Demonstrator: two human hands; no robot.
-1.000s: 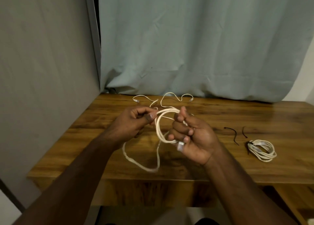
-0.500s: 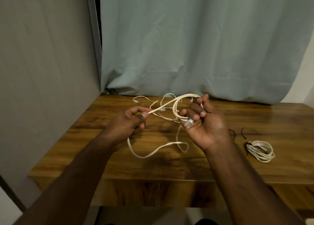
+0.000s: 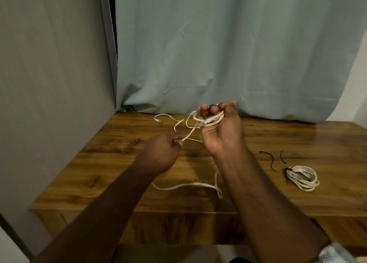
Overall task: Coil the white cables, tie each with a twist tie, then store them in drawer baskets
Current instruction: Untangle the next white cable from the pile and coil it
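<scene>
My right hand [image 3: 219,127] is raised above the wooden table [image 3: 297,199], with a few loops of a white cable [image 3: 211,120] wound round its curled fingers. From the loops the cable runs down left to my left hand [image 3: 160,153], which pinches it between thumb and fingers. The cable's slack [image 3: 184,185] trails over the table below my arms. A second loose white cable [image 3: 168,117] lies at the back of the table. A coiled, tied white cable [image 3: 302,177] rests at the right. Two black twist ties [image 3: 270,159] lie just left of it.
A pale blue curtain [image 3: 228,54] hangs behind the table and a grey wall [image 3: 49,83] closes off the left side. The table's front edge [image 3: 178,213] runs below my forearms. No drawer or basket is in view.
My right hand has risen and moved back with the loops, turning palm toward me. My left hand has dropped lower and drawn the cable taut between the hands.
</scene>
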